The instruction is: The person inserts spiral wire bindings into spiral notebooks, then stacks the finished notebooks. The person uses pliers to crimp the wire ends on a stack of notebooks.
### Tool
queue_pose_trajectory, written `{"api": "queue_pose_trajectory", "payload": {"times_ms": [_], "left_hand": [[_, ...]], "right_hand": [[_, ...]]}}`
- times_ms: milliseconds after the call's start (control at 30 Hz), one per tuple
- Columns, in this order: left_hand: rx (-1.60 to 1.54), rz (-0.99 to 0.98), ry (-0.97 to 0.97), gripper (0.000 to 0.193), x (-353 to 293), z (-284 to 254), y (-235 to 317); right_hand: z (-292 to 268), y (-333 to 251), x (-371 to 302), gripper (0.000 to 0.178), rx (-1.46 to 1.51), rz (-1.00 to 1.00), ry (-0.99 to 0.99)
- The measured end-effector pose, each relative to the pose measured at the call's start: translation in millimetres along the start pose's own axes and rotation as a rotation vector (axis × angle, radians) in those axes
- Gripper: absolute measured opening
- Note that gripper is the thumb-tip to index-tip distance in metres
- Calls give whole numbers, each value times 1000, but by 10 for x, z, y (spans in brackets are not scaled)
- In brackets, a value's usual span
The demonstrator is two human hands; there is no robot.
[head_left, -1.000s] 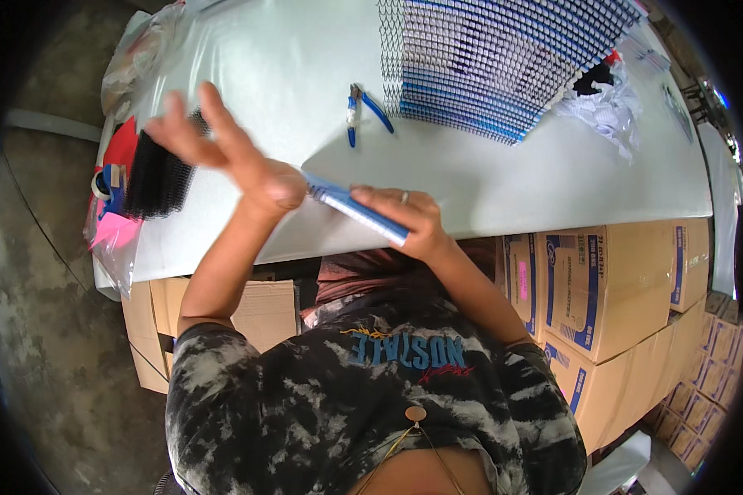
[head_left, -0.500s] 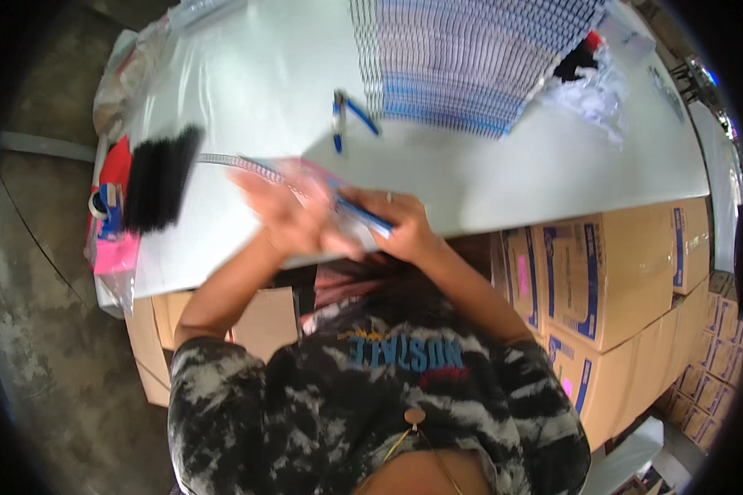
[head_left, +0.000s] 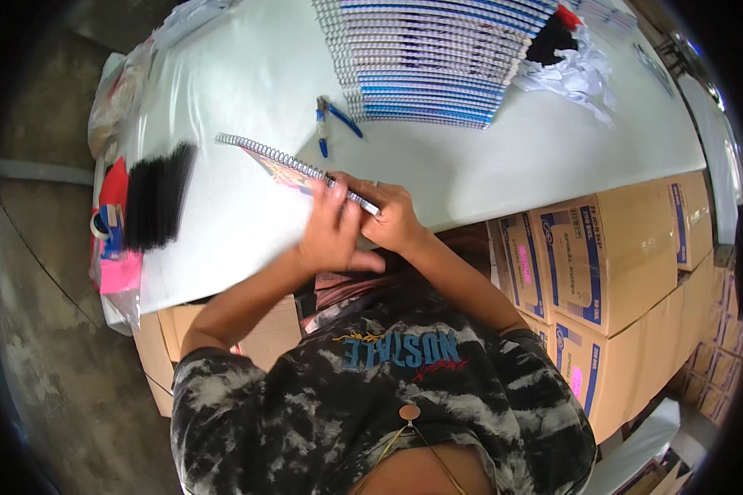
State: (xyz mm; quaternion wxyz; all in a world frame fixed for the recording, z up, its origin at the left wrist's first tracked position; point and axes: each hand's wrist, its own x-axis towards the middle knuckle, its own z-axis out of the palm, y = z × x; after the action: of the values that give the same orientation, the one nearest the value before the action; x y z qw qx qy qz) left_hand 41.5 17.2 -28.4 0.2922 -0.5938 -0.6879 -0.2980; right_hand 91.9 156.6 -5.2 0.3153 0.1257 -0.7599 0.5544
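Note:
A spiral notebook with a pinkish cover is held over the front of the table, its wire coil running along the upper edge. My right hand is closed around its right end. Against its lower side lies my left hand, fingers stretched and slightly blurred, thumb sticking out to the right; the palm side is hidden. Beyond the notebook, blue-handled pliers rest on the table with handles spread. A bunch of thin black coils lies to the left.
Many spiral notebooks stand in rows at the back of the white table. Crumpled clear plastic lies beside them. Tape and pink and red pieces sit at the left edge. Cardboard boxes are stacked to the right.
The left hand has moved right and slightly down along the notebook, out of a strong blur. The coil's far end now stands clear of the black coils. The right hand keeps its hold.

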Motion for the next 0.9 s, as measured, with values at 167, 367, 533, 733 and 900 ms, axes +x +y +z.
{"api": "queue_pose_trajectory", "payload": {"times_ms": [167, 367, 533, 733, 900], "left_hand": [[141, 54, 156, 88, 440, -207, -79], [-82, -120, -255, 109, -2, -9, 318], [-152, -285, -225, 69, 1254, -714, 1102], [-890, -611, -28, 43, 1455, -375, 740], [-1015, -752, -291, 35, 1413, 237, 569]], "right_hand": [[-131, -60, -38, 51, 19, -55, -76], [-270, -145, -134, 51, 95, 3, 26], [-421, -621, 57, 88, 202, -533, 162], [-1318, -1302, -203, 48, -494, -195, 276], [-1478, -934, -482, 27, -330, 313, 307]]}}
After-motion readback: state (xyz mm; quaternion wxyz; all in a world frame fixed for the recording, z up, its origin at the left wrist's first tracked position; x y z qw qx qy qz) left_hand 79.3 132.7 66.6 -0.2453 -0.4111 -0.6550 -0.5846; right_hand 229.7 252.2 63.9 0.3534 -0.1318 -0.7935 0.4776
